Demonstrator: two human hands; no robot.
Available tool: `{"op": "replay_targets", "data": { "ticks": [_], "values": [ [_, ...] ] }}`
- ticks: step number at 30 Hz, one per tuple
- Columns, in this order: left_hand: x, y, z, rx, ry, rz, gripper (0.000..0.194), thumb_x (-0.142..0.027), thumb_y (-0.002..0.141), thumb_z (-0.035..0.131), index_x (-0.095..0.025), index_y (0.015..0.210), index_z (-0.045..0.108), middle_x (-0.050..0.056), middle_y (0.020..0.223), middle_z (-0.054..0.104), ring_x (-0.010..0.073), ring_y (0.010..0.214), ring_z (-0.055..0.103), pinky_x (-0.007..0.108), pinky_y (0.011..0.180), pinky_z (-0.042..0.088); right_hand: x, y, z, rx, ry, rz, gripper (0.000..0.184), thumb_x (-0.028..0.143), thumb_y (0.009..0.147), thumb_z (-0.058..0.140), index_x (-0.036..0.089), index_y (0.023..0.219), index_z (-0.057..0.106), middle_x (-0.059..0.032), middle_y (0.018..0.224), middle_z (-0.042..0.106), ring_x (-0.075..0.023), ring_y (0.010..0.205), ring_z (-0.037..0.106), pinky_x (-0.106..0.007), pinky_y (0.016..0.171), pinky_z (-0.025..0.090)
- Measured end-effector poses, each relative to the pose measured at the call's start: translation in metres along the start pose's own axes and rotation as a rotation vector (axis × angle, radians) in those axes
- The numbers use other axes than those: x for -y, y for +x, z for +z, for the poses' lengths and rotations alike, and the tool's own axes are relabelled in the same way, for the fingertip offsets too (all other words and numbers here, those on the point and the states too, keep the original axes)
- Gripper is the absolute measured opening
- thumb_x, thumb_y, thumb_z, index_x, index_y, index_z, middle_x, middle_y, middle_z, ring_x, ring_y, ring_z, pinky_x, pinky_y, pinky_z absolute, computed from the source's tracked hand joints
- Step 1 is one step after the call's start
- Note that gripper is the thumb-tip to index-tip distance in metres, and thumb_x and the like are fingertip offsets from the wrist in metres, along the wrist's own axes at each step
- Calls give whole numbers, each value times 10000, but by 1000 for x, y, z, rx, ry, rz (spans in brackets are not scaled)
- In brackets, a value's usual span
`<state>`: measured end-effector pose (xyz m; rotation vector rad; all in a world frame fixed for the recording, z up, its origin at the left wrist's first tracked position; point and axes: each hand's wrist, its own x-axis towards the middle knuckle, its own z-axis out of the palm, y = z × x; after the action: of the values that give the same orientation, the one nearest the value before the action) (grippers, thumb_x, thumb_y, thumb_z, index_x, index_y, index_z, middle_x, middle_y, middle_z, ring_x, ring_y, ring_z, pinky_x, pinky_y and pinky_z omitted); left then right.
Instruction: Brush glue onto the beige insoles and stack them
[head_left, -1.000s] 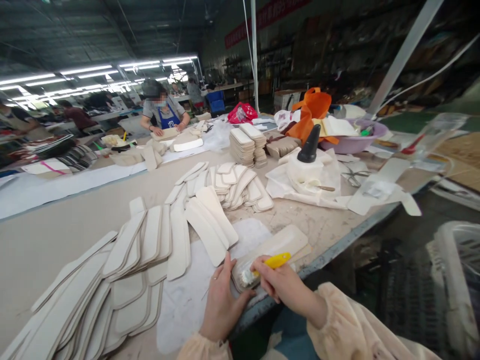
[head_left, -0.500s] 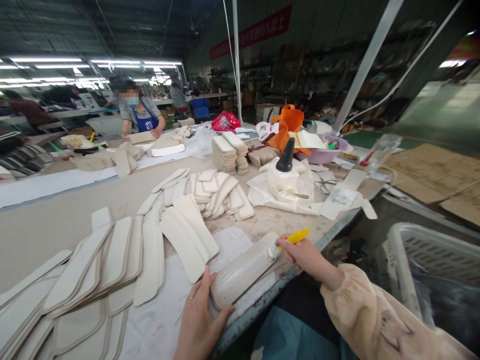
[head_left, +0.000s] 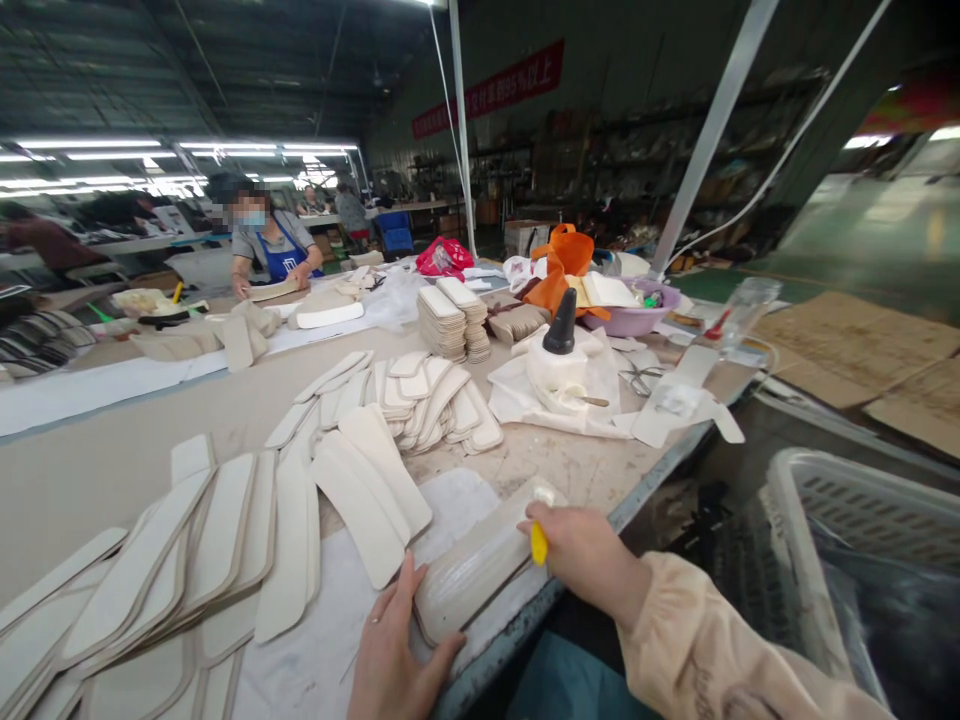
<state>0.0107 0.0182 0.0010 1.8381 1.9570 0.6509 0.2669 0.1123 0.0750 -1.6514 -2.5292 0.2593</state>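
Note:
My right hand (head_left: pixel 581 548) is closed round a brush with a yellow handle (head_left: pixel 538 543). The brush's bristles are hidden behind my fingers, at the far end of a long beige panel (head_left: pixel 472 572) with rounded corners. A wet, shiny coat covers much of that panel's top. At its near end rests my left hand (head_left: pixel 401 640), thumb and fingers spread apart around the corner and touching the edge. Just left of the panel, several fanned cream pieces (head_left: pixel 367 490) lie on a white sheet (head_left: pixel 300 655).
Overlapping stacks of pieces (head_left: pixel 172 550) fill the left side. Beyond stand a white container with a black cone (head_left: pixel 561 325), scissors (head_left: pixel 641 378) and a purple basin (head_left: pixel 637 318). A grey plastic crate (head_left: pixel 795 560) is right of the table edge. A masked co-worker (head_left: pixel 277 250) handles a piece across the table.
My right hand has turned, so the yellow handle now points down toward me instead of up to the right. The brush remains near the panel's far end. My left hand keeps its place.

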Motion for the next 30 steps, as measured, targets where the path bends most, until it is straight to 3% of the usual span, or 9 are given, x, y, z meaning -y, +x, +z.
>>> {"op": "replay_targets", "data": {
  "ticks": [3, 7, 9, 11, 14, 16, 18, 23, 30],
  "values": [
    [5, 2, 2, -3, -20, 24, 904, -420, 744, 657, -140, 1474, 202, 139, 1343, 558, 298, 1258, 484, 476, 1059, 406, 27, -7, 6, 59, 1, -100, 238, 310, 950, 450, 157, 908, 627, -104, 745, 701, -230, 695, 681, -277, 607, 469],
    [2, -1, 3, -45, -54, 35, 890, -393, 723, 685, -177, 1466, 246, 132, 1348, 554, 306, 1260, 487, 496, 1060, 401, 47, -23, -2, 57, 578, -314, 238, 372, 951, 458, 206, 970, 628, -35, 770, 682, -164, 712, 653, -245, 677, 476],
    [-2, -6, 1, -76, -68, 40, 925, -380, 671, 735, -184, 1455, 283, 140, 1379, 522, 319, 1275, 470, 507, 1069, 392, 45, -31, 0, -17, 953, -194, 281, 425, 953, 438, 219, 992, 625, 1, 674, 621, -126, 603, 592, -219, 591, 456],
    [-5, -12, -3, -143, -86, 55, 904, -373, 655, 755, -183, 1433, 336, 148, 1390, 502, 317, 1277, 467, 496, 1069, 399, 37, -37, 10, -128, 1249, 50, 332, 483, 942, 430, 212, 1017, 606, 40, 529, 494, -111, 470, 478, -211, 457, 383],
    [-2, -12, -10, -344, -88, 42, 595, -359, 772, 662, -172, 1314, 503, 151, 1294, 569, 276, 1207, 532, 446, 1025, 456, 20, -42, 30, -250, 1503, 291, 343, 517, 910, 479, 221, 1060, 564, 63, 490, 419, -108, 425, 392, -219, 413, 339],
    [3, -7, -17, -465, -50, -15, 440, -350, 820, 611, -162, 1217, 584, 152, 1209, 613, 266, 1146, 568, 446, 997, 476, 11, -45, 40, -275, 1581, 311, 346, 522, 883, 524, 227, 1064, 550, 62, 491, 418, -111, 419, 387, -222, 397, 333],
    [9, 3, -23, -503, -11, -56, 424, -348, 806, 634, -153, 1182, 611, 152, 1175, 629, 277, 1124, 576, 471, 995, 472, 6, -49, 46, -286, 1612, 292, 344, 519, 876, 537, 230, 1064, 543, 61, 492, 418, -114, 415, 391, -225, 389, 335],
    [20, 28, -30, -422, -13, -10, 377, -293, 718, 723, -171, 1073, 686, 115, 1107, 683, 268, 1061, 616, 455, 963, 503, 7, -59, 48, -296, 1616, 292, 323, 506, 900, 511, 231, 1067, 535, 59, 511, 434, -108, 436, 396, -223, 417, 358],
    [29, 37, -37, -336, -72, 42, 252, -311, 772, 657, -212, 992, 730, 88, 1087, 717, 236, 1028, 652, 423, 960, 510, 14, -60, 42, -290, 1603, 322, 376, 546, 882, 517, 212, 1055, 532, 62, 518, 434, -104, 446, 386, -223, 421, 345]
  ]
}}
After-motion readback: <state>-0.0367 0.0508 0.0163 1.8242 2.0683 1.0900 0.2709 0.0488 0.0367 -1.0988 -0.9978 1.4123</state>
